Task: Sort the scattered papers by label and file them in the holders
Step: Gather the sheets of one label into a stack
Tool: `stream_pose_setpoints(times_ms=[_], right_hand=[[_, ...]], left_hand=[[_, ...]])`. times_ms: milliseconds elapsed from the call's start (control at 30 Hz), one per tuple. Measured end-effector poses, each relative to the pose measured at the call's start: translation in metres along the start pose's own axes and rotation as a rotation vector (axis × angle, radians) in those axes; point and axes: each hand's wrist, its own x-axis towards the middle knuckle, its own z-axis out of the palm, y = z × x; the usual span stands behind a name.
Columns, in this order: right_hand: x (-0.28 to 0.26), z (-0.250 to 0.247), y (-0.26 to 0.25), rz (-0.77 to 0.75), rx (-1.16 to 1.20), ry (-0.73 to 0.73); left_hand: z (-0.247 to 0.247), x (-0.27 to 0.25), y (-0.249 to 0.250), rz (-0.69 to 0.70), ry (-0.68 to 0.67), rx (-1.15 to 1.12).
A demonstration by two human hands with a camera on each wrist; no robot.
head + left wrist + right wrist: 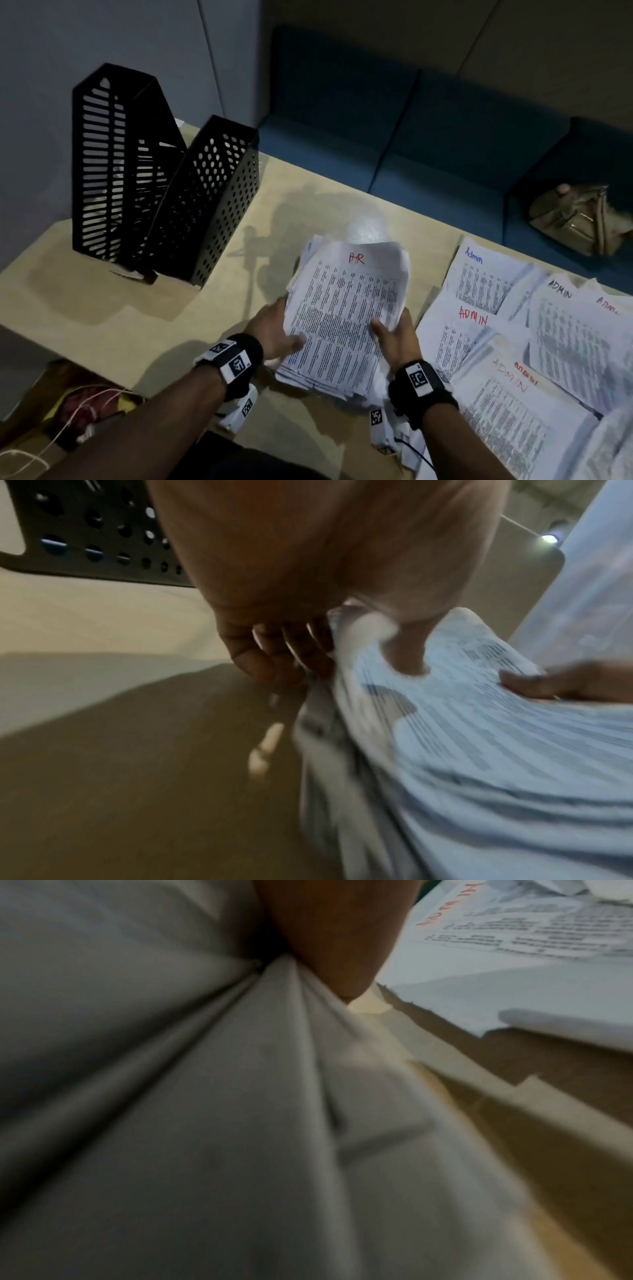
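A thick stack of printed sheets [346,308], its top page marked "HR" in red, is lifted off the table in the head view. My left hand [274,334] grips its left edge, thumb on top. My right hand [394,337] grips its lower right edge, thumb on the top page. In the left wrist view my left hand [308,647] has its thumb over the stack [479,737] and its fingers below. The right wrist view is mostly filled by the stack's underside [205,1110]. Two black perforated file holders [154,178] stand at the table's far left.
Several sheets labelled "ADMIN" [534,329] lie spread over the right of the beige table [137,308]. A blue sofa [428,137] with a tan bag [579,219] runs behind the table. A box with red items and string [75,411] sits at the lower left.
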Motion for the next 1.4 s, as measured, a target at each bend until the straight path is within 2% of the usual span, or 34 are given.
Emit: stream_pose_setpoints(times_ms=[67, 133, 267, 333, 400, 500, 567, 733, 900, 1033, 1200, 1300, 1400], right_hand=[[-0.005, -0.004, 0.0, -0.006, 0.023, -0.022], [-0.009, -0.007, 0.005, -0.014, 0.05, -0.072], [-0.017, -0.004, 0.02, -0.008, 0.001, -0.16], [-0.022, 0.0, 0.024, 0.014, -0.054, -0.195], [-0.022, 0.003, 0.019, 0.012, -0.104, -0.186], [-0.012, -0.001, 0.003, -0.014, -0.134, -0.036], [0.001, -0.008, -0.006, -0.058, -0.126, 0.032], [0.029, -0.007, -0.012, -0.215, -0.494, -0.065], [0.032, 0.004, -0.012, -0.291, -0.523, -0.056], [0.037, 0.0, -0.013, -0.262, -0.496, 0.015], [0.044, -0.003, -0.007, -0.216, -0.568, 0.009], [0.045, -0.005, -0.001, -0.155, -0.572, 0.042], [0.047, -0.004, -0.004, -0.006, -0.492, 0.092]], left_hand=[[-0.009, 0.007, 0.001, -0.026, 0.092, -0.24], [-0.02, 0.013, 0.008, -0.038, 0.114, -0.435], [-0.032, 0.018, 0.021, -0.023, 0.186, -0.627], [-0.029, 0.021, 0.021, -0.033, 0.206, -0.629], [-0.022, 0.02, 0.018, -0.024, 0.154, -0.592], [-0.011, 0.012, 0.013, 0.012, 0.018, -0.504], [-0.006, 0.007, 0.012, 0.053, -0.024, -0.445], [-0.008, 0.016, 0.018, 0.203, -0.044, -0.439], [-0.009, 0.036, 0.036, 0.315, 0.07, -0.251], [-0.006, 0.042, 0.037, 0.303, 0.184, -0.185], [-0.003, 0.043, 0.035, 0.266, 0.284, -0.218], [-0.001, 0.045, 0.029, 0.198, 0.322, -0.249], [0.0, 0.043, 0.03, 0.177, 0.335, -0.244]])
